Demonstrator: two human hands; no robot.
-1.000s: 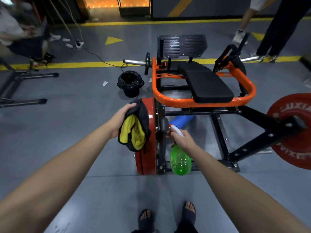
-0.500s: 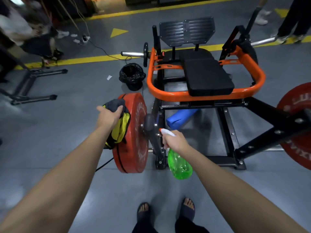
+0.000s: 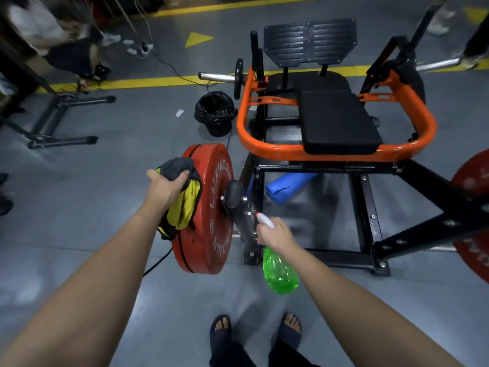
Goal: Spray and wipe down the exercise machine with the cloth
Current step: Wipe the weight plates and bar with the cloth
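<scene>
The exercise machine (image 3: pixel 330 152) has an orange tube frame, a black seat pad and a black base. A red weight plate (image 3: pixel 209 221) hangs on its left side. My left hand (image 3: pixel 165 188) grips a grey and yellow cloth (image 3: pixel 185 205) against the plate's outer left face. My right hand (image 3: pixel 276 233) holds a green spray bottle (image 3: pixel 280 271) by its white head, nozzle aimed at the black hub beside the plate.
A bin lined with a black bag (image 3: pixel 215 112) stands left of the machine. A blue foam roll (image 3: pixel 289 188) lies under the frame. A second red plate (image 3: pixel 473 221) is at the right edge. A black stand (image 3: pixel 58 120) and people are at the far left.
The view has shifted so the red plate's inner face shows. My left hand with the cloth has moved from the plate's rim to its outer left side. The bottle stays near the hub.
</scene>
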